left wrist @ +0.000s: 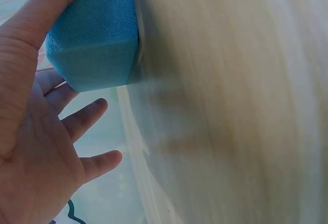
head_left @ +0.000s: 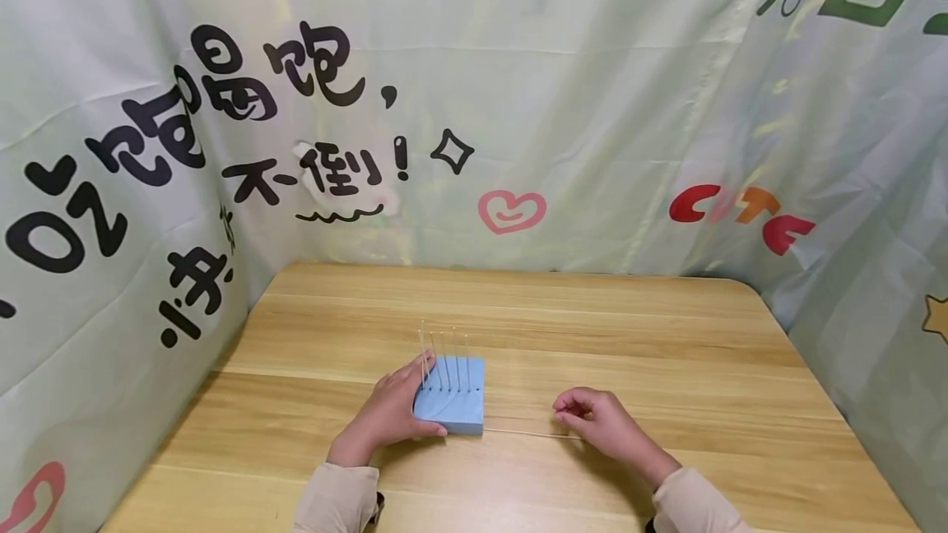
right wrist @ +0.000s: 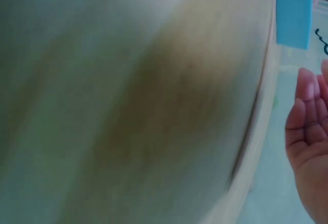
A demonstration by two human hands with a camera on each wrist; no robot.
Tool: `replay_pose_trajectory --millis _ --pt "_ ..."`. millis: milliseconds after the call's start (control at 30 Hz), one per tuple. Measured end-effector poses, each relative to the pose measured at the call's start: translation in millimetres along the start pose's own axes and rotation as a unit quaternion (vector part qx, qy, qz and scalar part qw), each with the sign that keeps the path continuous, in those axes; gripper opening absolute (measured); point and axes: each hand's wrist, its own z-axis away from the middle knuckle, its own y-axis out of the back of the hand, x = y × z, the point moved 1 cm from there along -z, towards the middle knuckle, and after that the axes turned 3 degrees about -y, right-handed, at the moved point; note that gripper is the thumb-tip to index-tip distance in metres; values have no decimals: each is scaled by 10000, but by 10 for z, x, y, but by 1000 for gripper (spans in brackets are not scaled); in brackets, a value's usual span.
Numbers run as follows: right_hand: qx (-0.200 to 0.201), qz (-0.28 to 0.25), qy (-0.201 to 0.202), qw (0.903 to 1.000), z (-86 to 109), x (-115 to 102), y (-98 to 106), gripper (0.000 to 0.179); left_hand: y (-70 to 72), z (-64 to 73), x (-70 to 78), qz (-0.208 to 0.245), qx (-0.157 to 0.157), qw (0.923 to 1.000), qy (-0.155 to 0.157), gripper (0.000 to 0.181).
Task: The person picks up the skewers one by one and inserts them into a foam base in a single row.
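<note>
My left hand [head_left: 392, 405] grips a blue foam block [head_left: 455, 410] from its left side, thumb along the front and fingers toward the back. In the left wrist view the thumb overlaps the foam block [left wrist: 97, 34], while the outer fingers spread away from it. Several thin sticks [head_left: 450, 364] stand upright in a row in the block's top, and a dark hole shows at the row's right end. To the right, my right hand [head_left: 603, 422] hovers over the table, fingers loosely curled with nothing visible between them. Beneath it lies a thin stick [head_left: 529, 433], its right end hidden by the hand.
The wood-grain table [head_left: 629, 327] extends around both hands, with a rounded far edge. A pale printed curtain [head_left: 592, 130] hangs close behind the table and along both sides.
</note>
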Motion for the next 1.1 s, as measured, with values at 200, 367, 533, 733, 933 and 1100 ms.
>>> replay_pose_trajectory --millis 200,367,533,733,933,1100 --pt "-562 126 29 9983 -15 14 -29 4 -7 -3 -6 -15 13 10000 -7 112" --pt "-980 484 92 9940 -24 22 -29 5 -11 -5 -8 -21 8 10000 -2 112" --pt "-1043 725 246 9916 -27 21 -42 6 -8 -5 -1 -16 3 10000 14 112" --pt "-956 1164 601 9868 -24 12 -61 9 -2 -4 8 4 3 10000 6 112" --pt "-852 1601 778 9803 -22 1 -82 14 -4 1 7 -2 1 10000 1 112" --pt "-895 1784 790 9767 -26 -18 -87 15 -7 4 8 -26 -26 10000 14 112"
